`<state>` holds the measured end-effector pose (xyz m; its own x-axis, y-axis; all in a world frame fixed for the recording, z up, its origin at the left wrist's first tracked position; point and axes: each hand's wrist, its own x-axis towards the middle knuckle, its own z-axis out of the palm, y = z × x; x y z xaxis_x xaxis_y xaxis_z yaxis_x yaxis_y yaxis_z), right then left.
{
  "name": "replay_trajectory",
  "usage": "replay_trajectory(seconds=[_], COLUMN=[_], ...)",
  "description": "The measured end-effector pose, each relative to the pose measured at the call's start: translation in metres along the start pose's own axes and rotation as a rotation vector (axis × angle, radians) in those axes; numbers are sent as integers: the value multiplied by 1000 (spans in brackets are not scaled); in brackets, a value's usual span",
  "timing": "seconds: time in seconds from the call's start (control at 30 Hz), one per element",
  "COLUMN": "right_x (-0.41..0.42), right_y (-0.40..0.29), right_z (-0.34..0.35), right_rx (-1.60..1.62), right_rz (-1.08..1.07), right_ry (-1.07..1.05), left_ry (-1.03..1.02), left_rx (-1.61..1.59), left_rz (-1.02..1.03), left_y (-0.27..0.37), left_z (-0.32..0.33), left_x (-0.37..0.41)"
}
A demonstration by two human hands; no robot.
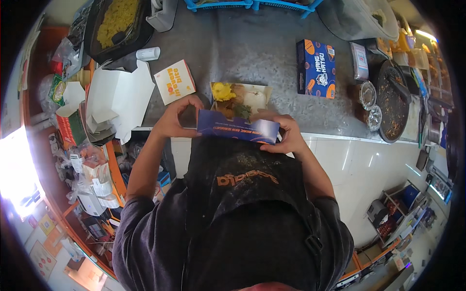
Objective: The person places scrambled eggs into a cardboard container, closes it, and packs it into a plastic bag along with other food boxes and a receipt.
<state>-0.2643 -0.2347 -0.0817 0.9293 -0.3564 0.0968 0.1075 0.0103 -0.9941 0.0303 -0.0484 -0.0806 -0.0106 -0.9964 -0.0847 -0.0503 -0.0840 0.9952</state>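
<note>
At the front edge of the metal table stands an open cardboard meal box [267, 91], its blue printed lid [236, 127] tilted up toward me. White rice [255, 100], a yellow food portion [223, 91], a green leafy garnish [243, 110] and some brown food lie inside. My left hand [180, 118] grips the lid's left end between thumb and fingers. On the right end, my right hand [285, 134] has its thumb on the lid's near edge, with its fingers reaching over toward the food. The lid hides the near wall of the box.
A closed blue box [316, 69] and two foil-lidded cups [367, 95] stand rightward, near a dark stone mortar [393, 102]. On the left are a small cream box [175, 82], white folded cartons [120, 94] and a black tray of yellow food [118, 22]. Blue baskets [251, 3] sit behind.
</note>
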Motion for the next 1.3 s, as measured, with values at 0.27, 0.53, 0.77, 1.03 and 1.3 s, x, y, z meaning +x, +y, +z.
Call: replay_trajectory(seconds=[0.27,0.53,0.77,1.03,1.3], right_x=[-22,7,5,8,3], right_y=[23,71,52,37,39], right_z=[-3,-2,-29,-37,-34], right_rx=[-78,-8,289,401,518], right_rz=[68,130,65,511,633], right_ry=[305,793,246,-148,-97], left_ry=[79,521,102,-443,-443], left_rx=[-63,-225,1,84,-192], left_rz=[-61,-184,-124,-275,-465], left_y=[-17,-40,-10,5,-9], left_z=[8,54,32,13,22], left_x=[14,52,55,66,50])
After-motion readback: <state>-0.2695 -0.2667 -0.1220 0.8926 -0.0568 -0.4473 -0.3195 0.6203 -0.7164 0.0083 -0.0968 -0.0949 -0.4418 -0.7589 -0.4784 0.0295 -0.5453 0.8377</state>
